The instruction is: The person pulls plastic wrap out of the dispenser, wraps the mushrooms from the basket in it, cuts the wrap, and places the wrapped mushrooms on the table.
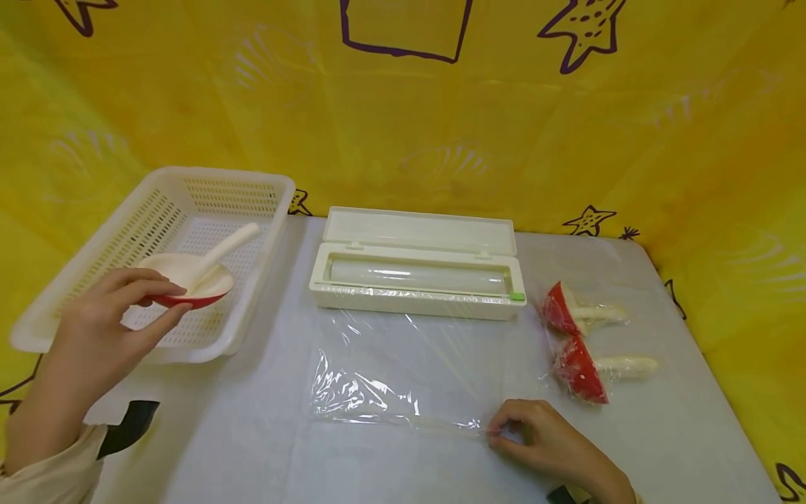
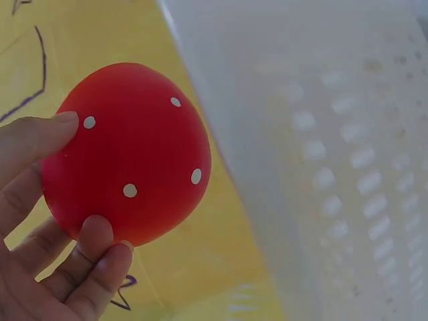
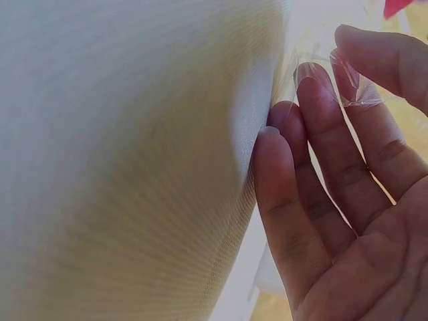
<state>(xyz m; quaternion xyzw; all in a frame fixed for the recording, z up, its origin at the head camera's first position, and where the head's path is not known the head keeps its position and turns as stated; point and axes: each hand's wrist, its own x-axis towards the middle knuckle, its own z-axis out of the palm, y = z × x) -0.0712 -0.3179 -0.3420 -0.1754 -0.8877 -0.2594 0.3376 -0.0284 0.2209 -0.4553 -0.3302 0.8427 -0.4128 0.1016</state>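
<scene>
My left hand (image 1: pixel 110 318) grips a toy mushroom by the edge of its cap, above the near part of the white basket. The mushroom (image 1: pixel 217 255) is tipped over, its pale stem pointing up and away. In the left wrist view, the red cap (image 2: pixel 144 154) shows white dots, with thumb and fingers around its rim. My right hand (image 1: pixel 550 444) pinches the near right corner of a sheet of clear plastic wrap (image 1: pixel 403 378). This film lies over the table, drawn out from a white wrap dispenser (image 1: pixel 415 302). In the right wrist view, film (image 3: pixel 361 97) stretches across the fingertips.
The plastic basket (image 1: pixel 229 343) stands at the left. Behind the film, the dispenser's lid (image 1: pixel 418 231) is raised, showing the roll (image 1: pixel 415 275). Two film-wrapped mushrooms, one farther (image 1: pixel 560 308) and one nearer (image 1: pixel 582 371), lie at the right. A yellow patterned cloth (image 1: pixel 403 126) hangs behind.
</scene>
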